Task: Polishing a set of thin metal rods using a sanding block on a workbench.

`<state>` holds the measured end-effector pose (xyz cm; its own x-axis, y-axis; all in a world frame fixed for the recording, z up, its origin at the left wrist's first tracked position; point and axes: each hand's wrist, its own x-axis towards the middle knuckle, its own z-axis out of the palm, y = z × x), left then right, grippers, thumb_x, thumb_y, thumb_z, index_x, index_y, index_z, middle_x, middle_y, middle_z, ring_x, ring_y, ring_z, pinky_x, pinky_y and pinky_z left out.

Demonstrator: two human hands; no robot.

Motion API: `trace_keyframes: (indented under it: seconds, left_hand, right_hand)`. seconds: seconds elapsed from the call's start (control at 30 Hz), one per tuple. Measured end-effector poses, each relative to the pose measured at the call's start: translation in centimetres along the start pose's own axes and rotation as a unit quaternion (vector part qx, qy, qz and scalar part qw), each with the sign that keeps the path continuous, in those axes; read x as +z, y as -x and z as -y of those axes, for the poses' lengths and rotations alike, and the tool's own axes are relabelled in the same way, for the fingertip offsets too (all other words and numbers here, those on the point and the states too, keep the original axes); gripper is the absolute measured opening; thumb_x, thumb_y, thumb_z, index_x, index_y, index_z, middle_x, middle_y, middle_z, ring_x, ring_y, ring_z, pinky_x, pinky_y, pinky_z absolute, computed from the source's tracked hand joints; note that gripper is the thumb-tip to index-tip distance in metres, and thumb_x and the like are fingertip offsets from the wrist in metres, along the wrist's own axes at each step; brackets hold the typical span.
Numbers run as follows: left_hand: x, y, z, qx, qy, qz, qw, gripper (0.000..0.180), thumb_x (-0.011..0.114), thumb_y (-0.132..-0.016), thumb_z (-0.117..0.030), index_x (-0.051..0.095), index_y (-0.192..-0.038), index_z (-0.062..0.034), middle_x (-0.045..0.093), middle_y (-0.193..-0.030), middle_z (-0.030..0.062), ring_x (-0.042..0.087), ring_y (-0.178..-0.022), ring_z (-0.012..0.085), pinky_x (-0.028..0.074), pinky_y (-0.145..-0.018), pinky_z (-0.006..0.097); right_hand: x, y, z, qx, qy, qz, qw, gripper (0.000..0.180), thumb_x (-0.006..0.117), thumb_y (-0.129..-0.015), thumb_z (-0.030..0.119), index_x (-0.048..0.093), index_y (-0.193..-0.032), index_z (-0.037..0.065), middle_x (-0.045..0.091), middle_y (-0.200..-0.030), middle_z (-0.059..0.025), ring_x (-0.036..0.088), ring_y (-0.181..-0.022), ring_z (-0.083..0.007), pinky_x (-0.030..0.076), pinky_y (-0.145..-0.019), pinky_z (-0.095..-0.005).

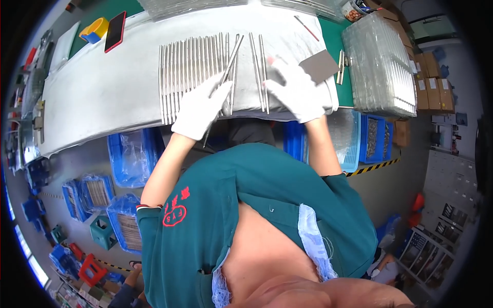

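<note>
A row of slim silver metal rods [187, 66] lies side by side on the white cloth of the table [102, 95]. My left hand [201, 107], in a white glove, is over the row's right part. Its thumb and fingers close on one metal rod [234, 54], which slants across the others with its lower end past the table's front edge. Two more rods [263, 72] lie a little apart to the right. Beside them my right hand [298, 91], also gloved, has its fingers spread and its thumb close to the rods; contact is unclear.
A dark grey flat sheet [319, 66] lies by my right hand, with a thin red-tipped stick [306, 28] farther back. Clear plastic trays [377, 64] are stacked at right. A red-edged phone [115, 32] and yellow tape dispenser [94, 31] sit back left. Blue bins [132, 156] stand below.
</note>
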<state>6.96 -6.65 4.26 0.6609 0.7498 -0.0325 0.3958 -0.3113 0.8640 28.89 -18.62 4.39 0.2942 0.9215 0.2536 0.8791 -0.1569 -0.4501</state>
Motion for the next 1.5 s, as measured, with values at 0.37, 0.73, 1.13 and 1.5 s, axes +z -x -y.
trace_keyframes:
  seconds: [0.37,0.73,1.13,1.5]
  left_hand:
    - [5.0,-7.5,-2.6,0.046,-0.336,0.069,0.938,0.031,0.048,-0.091,-0.024,0.057,-0.118,-0.0103,0.069,-0.09,0.0208,0.067,-0.081,0.0388,0.053,-0.075,0.049]
    - [-2.8,-2.6,1.7,0.095,-0.192,-0.133,0.968,0.033,0.057,-0.094,-0.03,0.064,-0.122,-0.0151,0.067,-0.103,0.0128,0.065,-0.093,0.0294,0.052,-0.083,0.037]
    - [-8.3,8.8,9.4,0.025,-0.213,-0.353,0.911,0.023,0.065,-0.091,-0.007,0.068,-0.114,-0.0037,0.068,-0.101,0.0117,0.065,-0.094,0.026,0.051,-0.086,0.034]
    - [-1.0,2.2,3.5,0.213,-0.374,-0.008,0.902,0.082,0.073,-0.068,-0.053,0.053,-0.132,-0.0053,0.052,-0.137,0.014,0.047,-0.128,0.031,0.029,-0.109,0.049]
  right_hand:
    - [3.5,-1.1,0.1,-0.055,0.102,-0.064,0.991,0.043,0.07,-0.079,0.032,0.068,-0.114,0.008,0.067,-0.105,-0.0102,0.062,-0.095,-0.0305,0.05,-0.082,-0.0413]
    - [4.3,-1.3,2.6,-0.017,0.009,0.012,1.0,0.036,0.062,-0.087,0.03,0.066,-0.116,0.01,0.065,-0.116,-0.0103,0.064,-0.098,-0.0296,0.051,-0.085,-0.0379]
    - [1.3,0.6,3.9,-0.189,0.026,0.123,0.974,0.082,0.074,-0.072,0.05,0.051,-0.135,0.003,0.047,-0.14,-0.0198,0.039,-0.134,-0.0386,0.027,-0.113,-0.0504]
    - [4.6,0.1,5.5,-0.212,0.081,0.129,0.965,0.074,0.072,-0.077,0.045,0.049,-0.136,0.004,0.046,-0.142,-0.0163,0.038,-0.135,-0.0341,0.025,-0.114,-0.0496]
